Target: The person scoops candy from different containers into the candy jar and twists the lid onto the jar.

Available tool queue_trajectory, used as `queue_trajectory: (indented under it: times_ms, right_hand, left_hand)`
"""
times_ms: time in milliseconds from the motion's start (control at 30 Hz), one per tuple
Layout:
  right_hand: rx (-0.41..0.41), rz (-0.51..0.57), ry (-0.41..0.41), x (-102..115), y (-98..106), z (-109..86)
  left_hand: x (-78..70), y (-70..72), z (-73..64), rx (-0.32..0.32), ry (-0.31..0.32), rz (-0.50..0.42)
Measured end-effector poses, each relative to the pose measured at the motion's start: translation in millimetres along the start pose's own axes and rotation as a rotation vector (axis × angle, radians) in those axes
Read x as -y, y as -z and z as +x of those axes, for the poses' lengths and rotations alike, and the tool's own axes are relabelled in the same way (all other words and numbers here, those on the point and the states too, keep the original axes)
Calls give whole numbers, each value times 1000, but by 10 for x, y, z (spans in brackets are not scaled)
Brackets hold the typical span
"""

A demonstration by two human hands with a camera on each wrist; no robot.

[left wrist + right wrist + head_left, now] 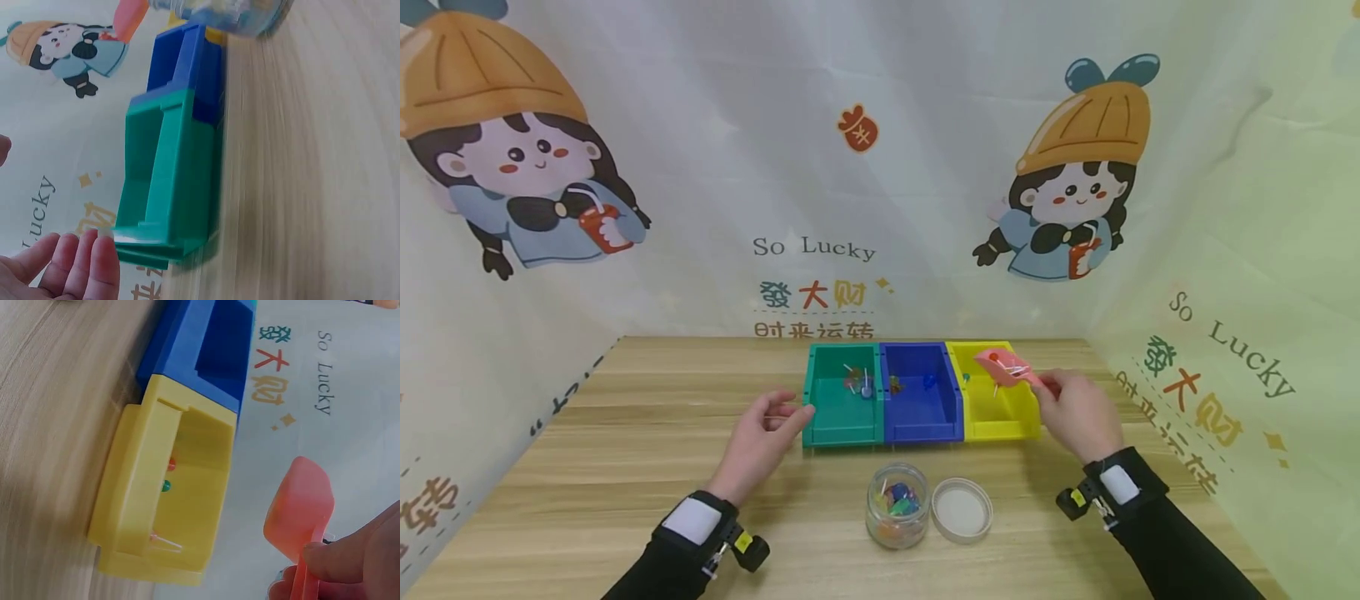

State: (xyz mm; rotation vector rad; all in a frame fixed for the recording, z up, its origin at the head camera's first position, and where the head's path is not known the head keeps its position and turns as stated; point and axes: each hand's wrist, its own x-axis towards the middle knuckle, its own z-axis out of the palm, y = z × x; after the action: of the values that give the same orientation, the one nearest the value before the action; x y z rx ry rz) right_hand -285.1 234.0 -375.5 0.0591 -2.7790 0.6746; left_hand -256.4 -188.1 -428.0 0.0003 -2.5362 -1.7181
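Observation:
My right hand [1081, 412] grips the handle of a pink scoop [1003, 369] above the yellow bin [1011, 427]. White sticks and a small red ball show in the scoop. Inside the yellow bin, the right wrist view shows a red ball [170, 464], a green ball [166, 485] and a white stick [167, 542]. My left hand [756, 446] holds nothing; its loosely bent fingers are beside the left edge of the green bin [842, 427]. Lollipops [866, 388] lie in that bin. Between the two stands a blue bin [925, 421] with a few small pieces.
In front of the bins stands a clear jar [897, 533] with colourful pieces inside. Its round lid [962, 510] lies just right of it on the wooden table [625, 467]. A printed cloth [925, 167] hangs behind the bins and along both sides.

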Motion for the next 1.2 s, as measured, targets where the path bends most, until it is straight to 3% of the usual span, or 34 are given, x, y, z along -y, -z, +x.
queue_trajectory:
  times_ms: [433,800,967,1200]
  right_hand:
    - [-82,-13,103,92,204,-231]
    - [-88,-6,153,129,258,-358]
    - [-99,-1,192,177,288,-419]
    - [-84,22,237,268,313,-509]
  left_hand:
    - [-70,-220,-270,93,-12,-5]
    - [17,-451,-408,294,-43,-73]
    - [40,-526,-430,368,-61,-63]
    - [47,-673,-460,447,-10,-39]
